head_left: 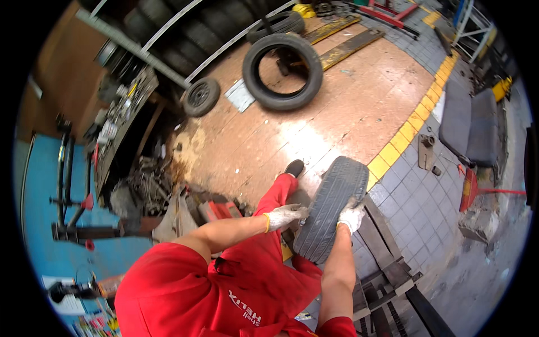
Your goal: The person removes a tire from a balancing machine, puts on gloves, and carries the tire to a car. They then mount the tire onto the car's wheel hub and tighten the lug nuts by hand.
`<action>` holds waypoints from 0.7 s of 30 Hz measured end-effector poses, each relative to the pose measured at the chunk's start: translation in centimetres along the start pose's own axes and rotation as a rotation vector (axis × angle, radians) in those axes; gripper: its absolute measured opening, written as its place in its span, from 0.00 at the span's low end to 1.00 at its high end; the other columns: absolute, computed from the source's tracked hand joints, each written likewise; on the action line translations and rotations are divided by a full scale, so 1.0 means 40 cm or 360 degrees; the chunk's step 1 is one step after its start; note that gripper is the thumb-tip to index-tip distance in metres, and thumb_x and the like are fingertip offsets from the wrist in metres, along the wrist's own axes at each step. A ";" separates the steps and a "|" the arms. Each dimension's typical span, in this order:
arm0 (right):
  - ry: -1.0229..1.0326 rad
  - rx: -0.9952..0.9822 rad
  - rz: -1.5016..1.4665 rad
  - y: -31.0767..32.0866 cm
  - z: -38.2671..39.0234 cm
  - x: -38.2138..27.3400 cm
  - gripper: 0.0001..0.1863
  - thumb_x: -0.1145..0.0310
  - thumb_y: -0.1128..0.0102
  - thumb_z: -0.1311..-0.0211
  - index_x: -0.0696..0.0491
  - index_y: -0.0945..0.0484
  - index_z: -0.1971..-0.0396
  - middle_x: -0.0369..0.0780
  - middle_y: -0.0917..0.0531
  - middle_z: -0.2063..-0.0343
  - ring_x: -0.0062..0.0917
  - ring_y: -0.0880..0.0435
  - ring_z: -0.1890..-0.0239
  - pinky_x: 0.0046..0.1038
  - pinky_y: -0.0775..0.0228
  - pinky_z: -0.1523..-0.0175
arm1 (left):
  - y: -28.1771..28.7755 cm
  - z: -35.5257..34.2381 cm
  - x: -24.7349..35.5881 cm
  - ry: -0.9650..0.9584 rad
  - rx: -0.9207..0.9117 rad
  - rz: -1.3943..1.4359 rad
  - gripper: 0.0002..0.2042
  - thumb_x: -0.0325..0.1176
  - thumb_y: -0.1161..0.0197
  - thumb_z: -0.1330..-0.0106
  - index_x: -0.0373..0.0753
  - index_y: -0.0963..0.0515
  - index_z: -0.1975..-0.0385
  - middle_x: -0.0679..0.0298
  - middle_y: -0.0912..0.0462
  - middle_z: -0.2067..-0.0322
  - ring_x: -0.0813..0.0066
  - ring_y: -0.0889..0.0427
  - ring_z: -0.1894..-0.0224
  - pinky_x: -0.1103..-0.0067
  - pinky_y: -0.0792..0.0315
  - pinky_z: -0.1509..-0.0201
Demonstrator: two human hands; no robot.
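A black car tyre (332, 208) stands upright and tilted in front of my body, its grooved tread facing up. My left hand (287, 216), in a white knit glove with a yellow cuff, is at its left side; the fingertips go out of sight by the sidewall. On the right, my right hand (352, 215), gloved the same way, grips the edge of the tread with curled fingers. The tyre's underside is hidden, so I cannot tell whether it rests on the floor.
Another tyre (311, 53) leans upright farther ahead, near a small wheel (201, 96) and a tyre rack (168, 33). A cluttered workbench (126, 123) stands left. Right are a yellow floor line (400, 141), a red dustpan (469, 188) and a metal lift arm (382, 238).
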State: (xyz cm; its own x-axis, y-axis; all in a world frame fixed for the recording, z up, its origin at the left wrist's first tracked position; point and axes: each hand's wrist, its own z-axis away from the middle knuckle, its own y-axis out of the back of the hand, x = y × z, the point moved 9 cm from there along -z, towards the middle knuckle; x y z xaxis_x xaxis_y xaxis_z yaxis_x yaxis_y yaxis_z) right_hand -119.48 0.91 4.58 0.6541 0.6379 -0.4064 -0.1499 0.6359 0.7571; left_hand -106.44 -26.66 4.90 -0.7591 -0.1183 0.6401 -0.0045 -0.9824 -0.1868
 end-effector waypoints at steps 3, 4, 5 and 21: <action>0.0009 0.0039 0.0048 0.008 -0.082 -0.117 0.42 0.33 0.56 0.22 0.48 0.32 0.22 0.62 0.21 0.35 0.57 0.20 0.34 0.51 0.27 0.31 | 0.025 -0.107 0.113 0.0039 -0.0133 -0.0037 0.46 0.56 0.32 0.26 0.24 0.41 0.22 0.56 0.23 0.30 0.69 0.26 0.30 0.72 0.36 0.24; 0.0010 0.0050 0.0074 0.014 -0.113 -0.158 0.42 0.33 0.56 0.23 0.48 0.31 0.23 0.62 0.20 0.36 0.56 0.19 0.34 0.51 0.27 0.31 | 0.042 -0.126 0.141 0.0165 -0.0055 0.0083 0.42 0.54 0.33 0.24 0.26 0.37 0.24 0.57 0.22 0.31 0.69 0.24 0.33 0.71 0.34 0.26; -0.0017 0.0009 0.0110 0.007 -0.149 -0.191 0.42 0.33 0.56 0.23 0.48 0.31 0.23 0.61 0.20 0.35 0.56 0.19 0.34 0.50 0.27 0.31 | 0.050 -0.146 0.149 0.0247 -0.0177 0.0252 0.35 0.51 0.35 0.22 0.31 0.32 0.26 0.60 0.19 0.35 0.70 0.22 0.34 0.69 0.32 0.26; -0.0055 0.0173 -0.0299 -0.129 -0.155 -0.259 0.44 0.48 0.33 0.28 0.60 0.36 0.23 0.55 0.20 0.32 0.43 0.21 0.31 0.39 0.34 0.25 | 0.183 -0.506 0.335 0.0473 -0.0382 0.0364 0.43 0.50 0.30 0.31 0.37 0.39 0.20 0.56 0.23 0.35 0.70 0.26 0.34 0.76 0.33 0.31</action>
State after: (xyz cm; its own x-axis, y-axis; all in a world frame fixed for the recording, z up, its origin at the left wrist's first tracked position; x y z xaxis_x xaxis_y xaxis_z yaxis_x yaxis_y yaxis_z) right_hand -130.08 -6.30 1.73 0.6882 0.4961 -0.5293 0.0567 0.6906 0.7210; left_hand -129.81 -32.50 -2.99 -0.9123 -0.2473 0.3265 0.0610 -0.8703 -0.4887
